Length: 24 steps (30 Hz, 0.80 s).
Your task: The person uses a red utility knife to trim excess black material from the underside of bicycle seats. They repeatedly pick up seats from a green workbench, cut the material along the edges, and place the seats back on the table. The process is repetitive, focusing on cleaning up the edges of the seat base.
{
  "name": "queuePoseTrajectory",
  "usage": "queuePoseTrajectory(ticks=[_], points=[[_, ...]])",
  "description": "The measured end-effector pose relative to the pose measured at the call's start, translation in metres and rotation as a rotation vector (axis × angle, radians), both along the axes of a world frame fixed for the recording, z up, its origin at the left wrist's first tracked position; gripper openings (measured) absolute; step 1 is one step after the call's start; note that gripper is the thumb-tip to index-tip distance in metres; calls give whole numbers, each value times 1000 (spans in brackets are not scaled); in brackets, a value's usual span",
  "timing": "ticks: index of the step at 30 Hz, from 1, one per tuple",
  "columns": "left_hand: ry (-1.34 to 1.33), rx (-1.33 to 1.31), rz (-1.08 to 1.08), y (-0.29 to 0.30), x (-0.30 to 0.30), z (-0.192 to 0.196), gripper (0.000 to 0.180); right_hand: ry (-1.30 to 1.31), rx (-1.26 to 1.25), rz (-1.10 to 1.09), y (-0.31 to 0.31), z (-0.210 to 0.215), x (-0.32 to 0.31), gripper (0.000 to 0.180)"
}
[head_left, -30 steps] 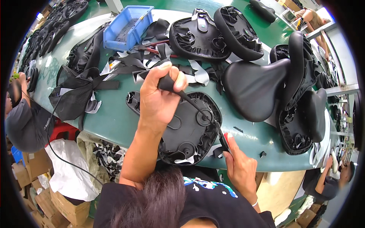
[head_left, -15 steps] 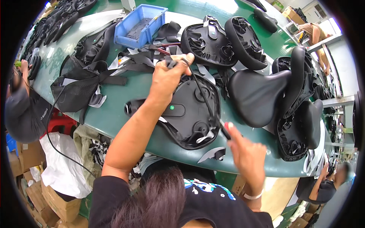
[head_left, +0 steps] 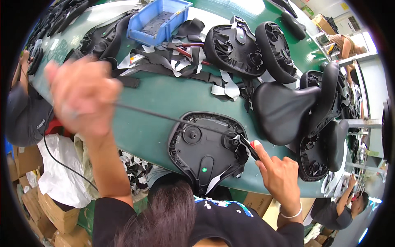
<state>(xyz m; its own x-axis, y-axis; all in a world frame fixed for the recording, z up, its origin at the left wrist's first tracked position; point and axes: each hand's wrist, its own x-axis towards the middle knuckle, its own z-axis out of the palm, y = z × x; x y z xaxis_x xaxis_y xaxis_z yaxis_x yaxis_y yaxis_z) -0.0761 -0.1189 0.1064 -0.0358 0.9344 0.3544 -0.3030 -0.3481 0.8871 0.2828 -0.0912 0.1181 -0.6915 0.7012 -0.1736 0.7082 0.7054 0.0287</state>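
An upside-down black bicycle saddle point(head_left: 214, 152) lies before me, its nose towards my body and its plastic base and gathered cover edge showing. My left hand point(head_left: 84, 96), smeared by motion, is closed at the far left on a thin dark cord point(head_left: 154, 114). The cord stretches taut across to the saddle's right side. My right hand point(head_left: 279, 175) grips a slim dark tool point(head_left: 252, 150), index finger laid along it, its tip at the saddle's right rim. The tool's exact kind is unclear. A pale scrap of material hangs beside that tip.
Behind lie black straps and pale scraps point(head_left: 177, 66), with a blue bin point(head_left: 158, 22) beyond. More saddles stand at the back and right, including an upright black saddle point(head_left: 284, 111). Cardboard boxes point(head_left: 55, 210) and a white sack point(head_left: 63, 175) are at lower left. Other people work on both sides.
The saddle has turned so its nose points towards me instead of left. My left hand has swung far left, drawing the cord out. My right hand with the tool has shifted slightly right and nearer.
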Motion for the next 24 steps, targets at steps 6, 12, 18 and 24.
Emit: queuePoseTrajectory(ticks=[6, 12, 18, 24], points=[[1257, 395, -107, 64, 53, -47, 33, 139, -72, 124, 44, 12, -12, 44], [48, -433, -14, 81, 116, -35, 36, 53, 6, 89, 20, -2, 4, 53], [-480, 148, 724, 58, 78, 8, 27, 434, -347, -493, -73, -22, 12, 51], [-125, 172, 1712, 38, 48, -19, 29, 635, -626, -395, -94, -42, 16, 47]])
